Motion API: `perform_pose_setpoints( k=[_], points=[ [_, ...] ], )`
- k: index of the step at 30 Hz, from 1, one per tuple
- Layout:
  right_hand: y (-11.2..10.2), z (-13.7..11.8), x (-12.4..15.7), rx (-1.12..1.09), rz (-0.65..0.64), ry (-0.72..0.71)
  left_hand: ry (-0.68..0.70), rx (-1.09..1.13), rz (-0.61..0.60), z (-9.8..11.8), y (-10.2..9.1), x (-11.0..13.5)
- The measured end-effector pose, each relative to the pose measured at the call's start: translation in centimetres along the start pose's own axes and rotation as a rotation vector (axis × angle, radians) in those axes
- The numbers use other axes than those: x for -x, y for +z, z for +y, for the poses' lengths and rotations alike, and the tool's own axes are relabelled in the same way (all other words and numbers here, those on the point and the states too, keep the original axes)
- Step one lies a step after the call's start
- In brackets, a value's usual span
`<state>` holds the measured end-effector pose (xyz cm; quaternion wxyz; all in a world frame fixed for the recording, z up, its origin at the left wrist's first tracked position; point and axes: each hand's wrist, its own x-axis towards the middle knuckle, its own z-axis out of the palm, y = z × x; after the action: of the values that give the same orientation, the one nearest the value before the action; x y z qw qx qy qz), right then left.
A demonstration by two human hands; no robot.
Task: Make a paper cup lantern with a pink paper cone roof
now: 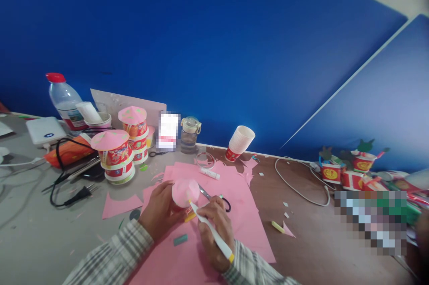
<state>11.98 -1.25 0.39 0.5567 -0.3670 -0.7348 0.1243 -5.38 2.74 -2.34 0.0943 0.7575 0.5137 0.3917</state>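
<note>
My left hand (160, 210) is wrapped round the side of a small red paper cup topped with a pink paper cone (185, 192). In my right hand (216, 231) is a white marker (213, 233) with a yellow end, its yellow tip at the cone's lower edge. I cannot tell whether the tip touches. Scissors (205, 192) with dark handles lie just behind my right hand, partly hidden by it. Pink paper sheets (248, 227) spread beneath both hands. A white tube (210, 173) and a small green piece (180, 240) rest on them.
Two stacked-cup models with pink roofs (110, 140) (132, 115) stand left. Behind are a red-capped bottle (65, 97), a water bottle (189, 135) and leaning stacked cups (240, 142). Cables and a plug (80, 193) lie left. Decorated cups (331, 172) sit right.
</note>
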Motion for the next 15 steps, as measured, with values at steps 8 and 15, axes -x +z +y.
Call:
perform_pose_setpoints(
  k=[8, 15],
  points=[
    [0.03, 0.06, 0.18, -0.006, 0.003, 0.046, 0.002, 0.004, 0.011, -0.03, -0.02, 0.00],
    [-0.12, 0.14, 0.29, -0.015, 0.007, 0.079, -0.030, 0.018, 0.007, 0.28, -0.14, -0.04]
  ],
)
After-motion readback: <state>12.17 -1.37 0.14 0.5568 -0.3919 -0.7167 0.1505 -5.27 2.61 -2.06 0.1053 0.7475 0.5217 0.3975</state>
